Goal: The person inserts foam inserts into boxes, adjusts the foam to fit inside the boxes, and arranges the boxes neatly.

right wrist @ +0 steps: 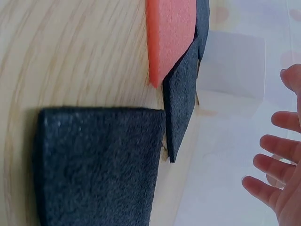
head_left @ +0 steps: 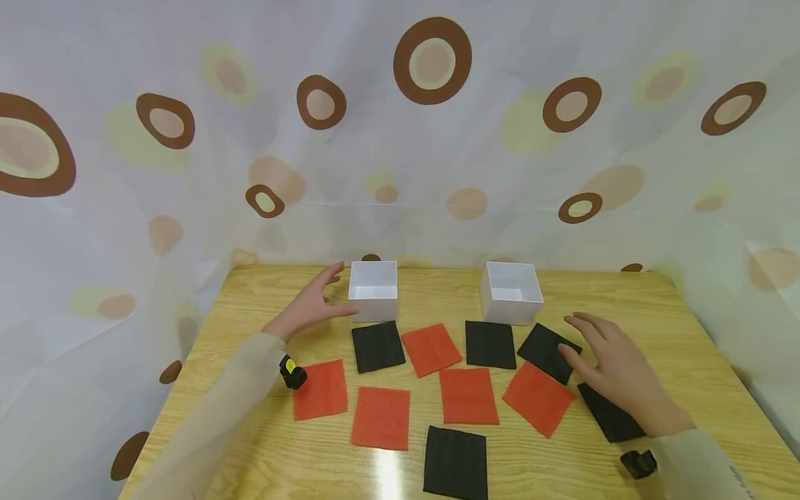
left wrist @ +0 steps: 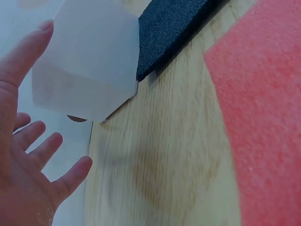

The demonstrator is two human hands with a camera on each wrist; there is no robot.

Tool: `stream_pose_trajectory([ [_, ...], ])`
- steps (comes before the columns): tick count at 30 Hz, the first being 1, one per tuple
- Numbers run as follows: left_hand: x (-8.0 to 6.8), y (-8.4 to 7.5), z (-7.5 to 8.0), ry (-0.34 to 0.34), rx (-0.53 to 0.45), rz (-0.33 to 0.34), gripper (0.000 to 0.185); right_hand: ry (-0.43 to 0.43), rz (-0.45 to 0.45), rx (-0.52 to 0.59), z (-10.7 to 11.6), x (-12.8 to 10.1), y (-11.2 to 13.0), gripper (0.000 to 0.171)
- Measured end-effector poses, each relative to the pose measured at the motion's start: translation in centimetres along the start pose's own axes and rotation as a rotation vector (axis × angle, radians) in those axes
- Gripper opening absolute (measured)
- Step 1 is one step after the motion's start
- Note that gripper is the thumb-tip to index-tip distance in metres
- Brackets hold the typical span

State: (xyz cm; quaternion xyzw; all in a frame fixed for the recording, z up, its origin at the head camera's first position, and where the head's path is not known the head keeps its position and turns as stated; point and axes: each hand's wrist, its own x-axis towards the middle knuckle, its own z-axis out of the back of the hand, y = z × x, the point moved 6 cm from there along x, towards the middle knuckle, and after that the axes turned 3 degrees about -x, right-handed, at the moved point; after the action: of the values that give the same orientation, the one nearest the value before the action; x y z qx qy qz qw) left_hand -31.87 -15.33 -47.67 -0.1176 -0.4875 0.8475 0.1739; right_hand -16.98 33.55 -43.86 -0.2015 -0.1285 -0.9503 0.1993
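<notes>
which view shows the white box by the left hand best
The head view: the left white box shows whole and open-topped on the table, with the left hand spread beside it. The left wrist view shows only a blurred outer corner. In the right wrist view I cannot tell it is there.

A light wooden table [head_left: 262, 292] carries two open white square boxes [head_left: 373, 290] [head_left: 510, 292] near its far edge. Five flat red foam rectangles [head_left: 469, 396] and five black foam rectangles [head_left: 455, 462] lie scattered toward its near edge.

light: bright, even | glare: streak on table [head_left: 389, 479] near edge | head: wide-angle bowing | wrists: soft, motion-blurred
</notes>
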Motion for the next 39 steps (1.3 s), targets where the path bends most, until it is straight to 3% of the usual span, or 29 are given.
stream_pose_trajectory([
  [9, 1.1, -0.6, -0.6, 0.040, -0.037, -0.006, 0.109, -0.001, 0.037, -0.002, -0.3, 0.2, 1.0, 0.051],
  [28, 2.4, -0.5, -1.3, 0.055, -0.052, 0.002, 0.111, -0.017, 0.092, 0.012, -1.4, 0.8, 2.6, 0.054],
  [39, 2.9, -0.9, -0.9, 0.108, 0.015, -0.013, 0.111, 0.029, 0.081, 0.018, -2.4, 1.5, 3.6, 0.052],
])
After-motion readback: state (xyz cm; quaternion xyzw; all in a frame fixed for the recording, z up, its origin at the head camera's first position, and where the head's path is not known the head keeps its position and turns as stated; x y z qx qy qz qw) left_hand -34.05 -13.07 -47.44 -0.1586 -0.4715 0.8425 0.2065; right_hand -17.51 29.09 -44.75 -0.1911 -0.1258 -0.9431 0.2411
